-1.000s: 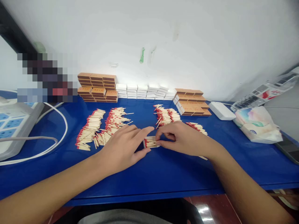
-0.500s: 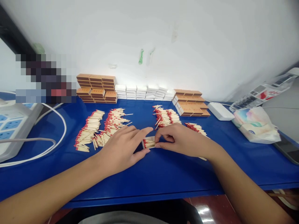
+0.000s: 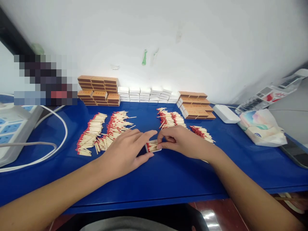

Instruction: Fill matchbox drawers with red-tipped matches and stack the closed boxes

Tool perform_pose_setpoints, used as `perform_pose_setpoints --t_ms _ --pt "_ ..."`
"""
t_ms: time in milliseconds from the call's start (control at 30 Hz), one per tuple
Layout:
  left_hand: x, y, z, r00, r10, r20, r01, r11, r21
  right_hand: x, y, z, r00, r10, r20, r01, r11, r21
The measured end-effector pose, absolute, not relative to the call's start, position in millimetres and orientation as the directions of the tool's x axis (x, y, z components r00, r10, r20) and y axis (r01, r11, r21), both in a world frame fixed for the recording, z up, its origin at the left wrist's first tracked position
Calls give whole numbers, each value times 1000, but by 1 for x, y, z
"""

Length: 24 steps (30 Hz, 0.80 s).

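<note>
A small white matchbox tray (image 3: pixel 152 146) filled with red-tipped matches lies on the blue table (image 3: pixel 168 176). My left hand (image 3: pixel 127 152) rests flat beside it, with the forefinger and thumb bracketing the tray's left end. My right hand (image 3: pixel 181 141) is curled over the tray's right end, fingertips pinched on the matches in it. Loose matches lie in piles to the left (image 3: pixel 92 133), in the middle (image 3: pixel 117 123) and to the right (image 3: pixel 169 118), with a smaller heap (image 3: pixel 202 132) just behind my right wrist.
Brown matchbox sleeves are stacked at the wall on the left (image 3: pixel 98 90) and on the right (image 3: pixel 196 105), white trays (image 3: pixel 148 94) between them. A power strip (image 3: pixel 12 128) with white cables lies far left. A white box (image 3: pixel 226 114) and a tissue pack (image 3: pixel 262 128) lie right.
My right hand has slid a little to the left over the tray, pushing the matches in so fewer stick out. My left hand has stayed put.
</note>
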<state>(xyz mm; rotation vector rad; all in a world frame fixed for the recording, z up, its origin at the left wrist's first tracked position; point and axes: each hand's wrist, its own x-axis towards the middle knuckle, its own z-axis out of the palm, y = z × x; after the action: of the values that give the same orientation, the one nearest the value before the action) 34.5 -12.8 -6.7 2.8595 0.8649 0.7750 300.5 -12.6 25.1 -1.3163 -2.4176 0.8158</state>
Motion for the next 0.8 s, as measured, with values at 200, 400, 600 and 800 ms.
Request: perform_pose_setpoints --t_ms 200,400,600,800 --pt "35 -14 -6 718 542 436 513 -836 195 302 -15 32 -543 836 -76 711 409 -572" --pt "35 -15 -6 717 548 431 513 -833 206 311 -13 34 -552 825 -116 724 406 -557" --pt "34 -14 -6 717 557 419 518 -828 215 308 -15 33 -559 826 -66 715 440 -544" --pt "34 -14 -6 715 558 421 512 -828 228 304 -14 31 -564 825 -35 695 451 -559"
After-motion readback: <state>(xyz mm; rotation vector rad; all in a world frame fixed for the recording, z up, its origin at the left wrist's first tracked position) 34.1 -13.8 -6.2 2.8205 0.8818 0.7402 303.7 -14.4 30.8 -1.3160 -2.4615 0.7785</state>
